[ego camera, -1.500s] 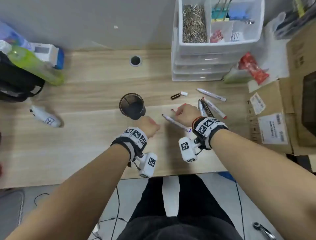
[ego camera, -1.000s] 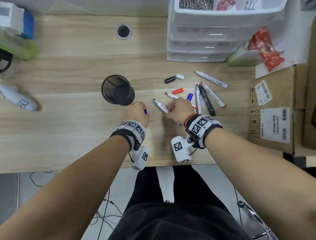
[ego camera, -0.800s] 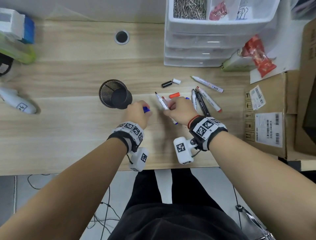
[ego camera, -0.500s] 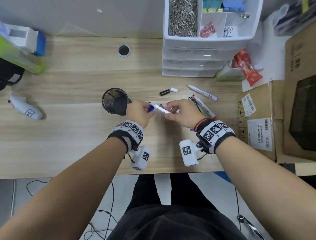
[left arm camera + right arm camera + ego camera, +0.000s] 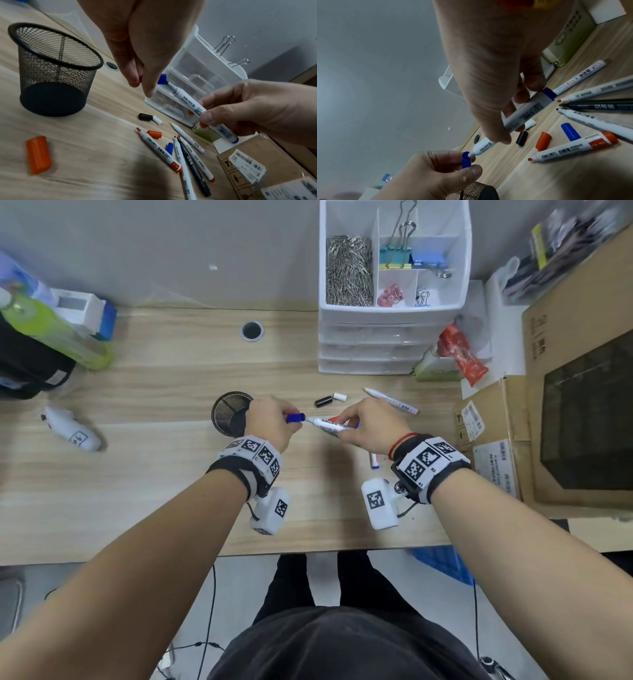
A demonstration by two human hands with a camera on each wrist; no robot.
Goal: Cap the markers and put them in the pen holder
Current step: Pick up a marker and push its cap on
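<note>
My left hand (image 5: pixel 281 419) pinches a blue cap (image 5: pixel 295 417) between thumb and fingers, just right of the black mesh pen holder (image 5: pixel 228 412). My right hand (image 5: pixel 346 423) grips a white marker (image 5: pixel 325 424) with a blue end. The marker's tip sits at the mouth of the blue cap (image 5: pixel 466 159). Both are held above the desk. Below them lie several uncapped markers, among them a red-banded one (image 5: pixel 159 148) and a black one (image 5: pixel 193 166). Loose caps lie around them: orange (image 5: pixel 154 134), blue (image 5: pixel 169 148), black (image 5: pixel 145 117) and white (image 5: pixel 157 119).
A larger orange cap (image 5: pixel 38 154) lies alone on the desk, nearer me than the holder. A white drawer organiser (image 5: pixel 390 344) stands at the back. Cardboard boxes (image 5: pixel 579 412) fill the right side. A green bottle (image 5: pixel 58 333) and a white object (image 5: pixel 72 429) lie at the left.
My right hand lifted the white marker off the desk and swung its tip toward my left hand. The left hand rose with the blue cap to meet it.
</note>
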